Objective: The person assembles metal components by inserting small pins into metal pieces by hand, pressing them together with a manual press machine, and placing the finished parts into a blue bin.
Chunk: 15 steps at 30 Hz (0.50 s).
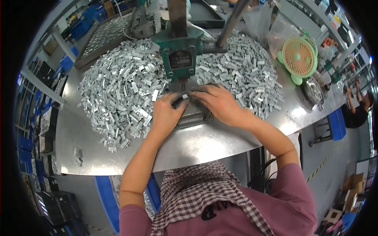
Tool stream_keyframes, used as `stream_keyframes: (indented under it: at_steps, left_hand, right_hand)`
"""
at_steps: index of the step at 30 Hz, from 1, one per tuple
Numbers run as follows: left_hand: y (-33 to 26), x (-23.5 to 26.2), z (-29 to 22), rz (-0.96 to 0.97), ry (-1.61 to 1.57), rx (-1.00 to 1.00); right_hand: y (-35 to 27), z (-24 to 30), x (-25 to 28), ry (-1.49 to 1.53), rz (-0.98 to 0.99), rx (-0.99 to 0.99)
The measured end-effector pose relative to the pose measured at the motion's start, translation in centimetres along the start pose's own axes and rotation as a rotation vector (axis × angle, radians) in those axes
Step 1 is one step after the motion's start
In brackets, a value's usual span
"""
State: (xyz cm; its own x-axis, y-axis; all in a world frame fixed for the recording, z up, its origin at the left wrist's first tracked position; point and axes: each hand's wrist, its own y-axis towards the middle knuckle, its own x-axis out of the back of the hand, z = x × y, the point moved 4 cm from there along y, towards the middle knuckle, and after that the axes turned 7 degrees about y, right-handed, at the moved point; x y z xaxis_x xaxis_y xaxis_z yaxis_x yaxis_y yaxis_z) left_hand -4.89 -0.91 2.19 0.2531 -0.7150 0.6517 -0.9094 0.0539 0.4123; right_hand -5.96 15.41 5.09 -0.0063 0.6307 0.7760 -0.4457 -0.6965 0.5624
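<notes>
Head view: two hands meet at one green press (pixel 180 55); left hand (pixel 166 114) and right hand (pixel 219 103) pinch one small clip (pixel 184 96) at its base, between two clip heaps (pixel 118 92).

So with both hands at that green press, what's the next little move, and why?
Probably seat the small metal piece squarely under the press. Both hands, left and right, already pinch it at the base, with heaps of clips on either side.
</notes>
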Motion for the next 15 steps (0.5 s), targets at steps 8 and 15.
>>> stream_keyframes:
  at_steps: [8,15]
  left_hand:
    - [0.6,0.5,1.1,-0.08,0.04,0.045]
    - [1.5,-0.8,1.6,-0.061,0.097,0.061]
  right_hand:
    - [7.5,4.1,14.8,0.423,-0.761,-0.006]
    - [5.5,5.5,12.9,-0.076,-0.537,0.219]
